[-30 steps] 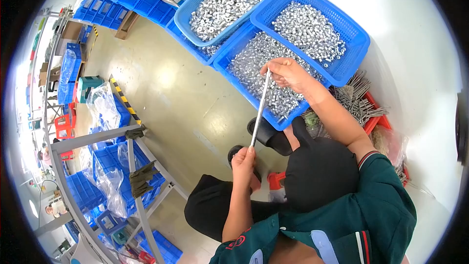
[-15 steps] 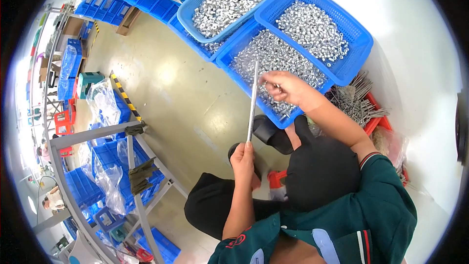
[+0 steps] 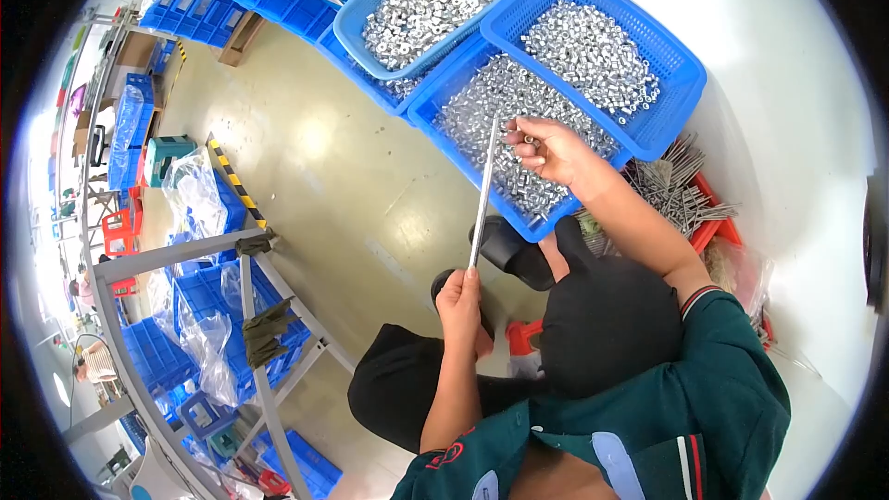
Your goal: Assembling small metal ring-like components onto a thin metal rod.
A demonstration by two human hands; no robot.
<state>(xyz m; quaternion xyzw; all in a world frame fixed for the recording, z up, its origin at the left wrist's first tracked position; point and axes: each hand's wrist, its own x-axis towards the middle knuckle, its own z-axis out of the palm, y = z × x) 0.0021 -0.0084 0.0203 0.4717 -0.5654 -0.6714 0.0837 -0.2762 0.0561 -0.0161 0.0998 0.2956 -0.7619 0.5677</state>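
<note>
My left hand (image 3: 459, 301) is closed round the lower end of a long, thin metal rod (image 3: 483, 194). The rod slants upward, its top over a blue bin (image 3: 435, 141) filled with small silver metal sleeves (image 3: 528, 176). Just right of the rod's tip is my right hand (image 3: 556, 153), palm partly turned up and fingers curled. A small metal sleeve (image 3: 531, 140) shows among those fingers; whether others lie in the palm is hidden.
A blue perforated basket (image 3: 681, 83) and a light blue basket (image 3: 347, 37), both with silver pieces, adjoin the bin. Thin metal rods (image 3: 681, 190) lie in a red crate (image 3: 718, 231) at right. A grey metal frame (image 3: 176, 255) stands left, near blue crates (image 3: 157, 352).
My right hand has shifted slightly right, away from the rod, and its palm has turned up more. The rod's upper end has tipped a little to the right.
</note>
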